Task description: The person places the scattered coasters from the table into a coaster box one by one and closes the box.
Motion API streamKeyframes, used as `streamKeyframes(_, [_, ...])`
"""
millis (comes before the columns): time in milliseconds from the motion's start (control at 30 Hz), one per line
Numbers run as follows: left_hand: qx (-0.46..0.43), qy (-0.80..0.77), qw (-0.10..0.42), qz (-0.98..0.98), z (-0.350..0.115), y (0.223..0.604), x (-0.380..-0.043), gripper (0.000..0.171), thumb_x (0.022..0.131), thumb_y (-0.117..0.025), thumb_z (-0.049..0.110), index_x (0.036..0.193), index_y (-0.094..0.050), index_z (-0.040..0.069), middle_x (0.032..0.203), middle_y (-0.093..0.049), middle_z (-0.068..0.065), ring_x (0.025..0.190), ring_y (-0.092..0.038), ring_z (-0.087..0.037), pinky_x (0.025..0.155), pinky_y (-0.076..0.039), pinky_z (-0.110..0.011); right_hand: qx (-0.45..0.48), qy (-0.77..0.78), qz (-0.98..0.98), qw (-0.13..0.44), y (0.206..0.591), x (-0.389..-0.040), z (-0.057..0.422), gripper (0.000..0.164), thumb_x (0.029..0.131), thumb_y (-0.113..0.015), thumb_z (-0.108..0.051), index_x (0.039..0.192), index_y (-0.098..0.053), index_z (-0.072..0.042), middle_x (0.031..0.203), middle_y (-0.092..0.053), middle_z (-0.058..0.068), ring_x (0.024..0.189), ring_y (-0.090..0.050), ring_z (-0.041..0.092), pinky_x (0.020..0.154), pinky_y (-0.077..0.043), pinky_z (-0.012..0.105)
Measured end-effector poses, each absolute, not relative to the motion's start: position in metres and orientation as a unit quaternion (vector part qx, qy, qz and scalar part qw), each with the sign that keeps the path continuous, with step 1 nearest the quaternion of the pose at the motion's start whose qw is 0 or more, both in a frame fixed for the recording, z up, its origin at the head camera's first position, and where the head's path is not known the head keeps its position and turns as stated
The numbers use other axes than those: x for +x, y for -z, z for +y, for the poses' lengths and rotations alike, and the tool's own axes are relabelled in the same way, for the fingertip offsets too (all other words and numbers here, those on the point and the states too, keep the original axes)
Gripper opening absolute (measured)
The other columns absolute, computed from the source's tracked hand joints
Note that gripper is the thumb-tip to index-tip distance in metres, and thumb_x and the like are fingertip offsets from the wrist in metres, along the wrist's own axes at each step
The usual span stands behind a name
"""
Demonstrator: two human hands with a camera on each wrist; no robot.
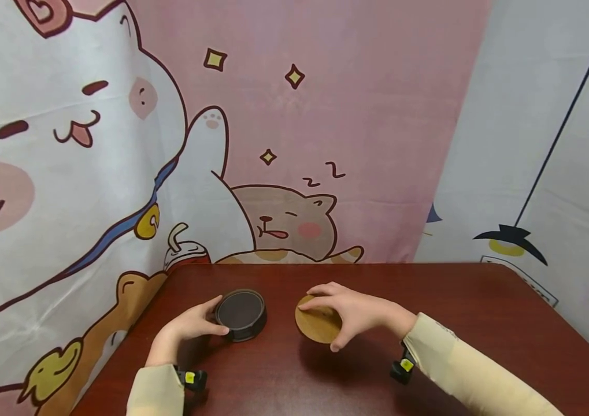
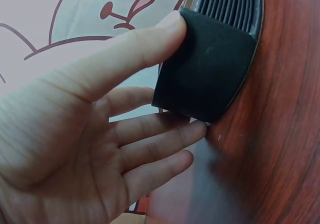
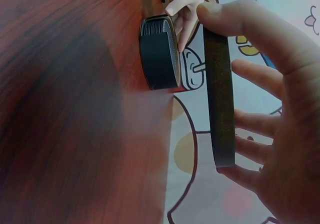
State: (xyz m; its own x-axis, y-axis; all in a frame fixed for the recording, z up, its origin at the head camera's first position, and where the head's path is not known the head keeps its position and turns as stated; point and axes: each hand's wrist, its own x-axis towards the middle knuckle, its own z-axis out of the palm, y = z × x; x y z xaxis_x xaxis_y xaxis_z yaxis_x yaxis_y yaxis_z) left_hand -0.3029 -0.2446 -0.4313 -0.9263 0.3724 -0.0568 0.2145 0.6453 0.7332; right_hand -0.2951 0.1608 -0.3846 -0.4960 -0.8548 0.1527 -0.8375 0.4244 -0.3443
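Note:
On the table sits a round black coaster holder (image 1: pixel 241 315) with a dark flat top. Its side slot shows a stack of thin dark discs (image 2: pixel 227 6) in the left wrist view. My left hand (image 1: pixel 192 320) grips the holder's left side, with the thumb near the front and a finger at the back. To the right, my right hand (image 1: pixel 354 312) holds a round tan coaster (image 1: pixel 317 323) by its edges above the table, its broad face tilted toward the head camera. Seen edge-on in the right wrist view, the coaster (image 3: pixel 220 99) looks thin and dark.
The dark red-brown wooden table (image 1: pixel 460 323) extends to both sides and back to the wall. Behind it hangs a pink and white cloth (image 1: pixel 377 115) with cartoon animals. A black wrist camera (image 1: pixel 402 370) is strapped to the right wrist.

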Motion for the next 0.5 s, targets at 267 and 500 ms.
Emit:
streamKeyframes(267, [0.159,-0.381,0.097,0.906,-0.242,0.427,-0.302,0.095,0.077,-0.082,0.021,0.148,-0.026,-0.009,0.141,-0.043,-0.03,0.123,-0.049,-0.04,0.099,-0.039,-0.055,-0.516,0.177,0.837,0.032,0.393,-0.316,0.124,0.089,0.062,-0.084,-0.04,0.143,-0.048,-0.033,0.147,-0.037,0.005,0.13,-0.033,0.019,0.099,-0.039,0.039])
streamKeyframes(500, [0.154,-0.374,0.095,0.91,-0.242,0.429,-0.302,0.096,0.076,-0.082,0.024,0.148,-0.027,-0.008,0.141,-0.044,-0.028,0.124,-0.049,-0.039,0.1,-0.038,-0.055,-0.521,0.165,0.837,0.037,0.394,-0.331,0.084,0.087,0.063,-0.084,-0.04,0.142,-0.049,-0.034,0.145,-0.04,0.007,0.13,-0.035,0.022,0.1,-0.038,0.038])
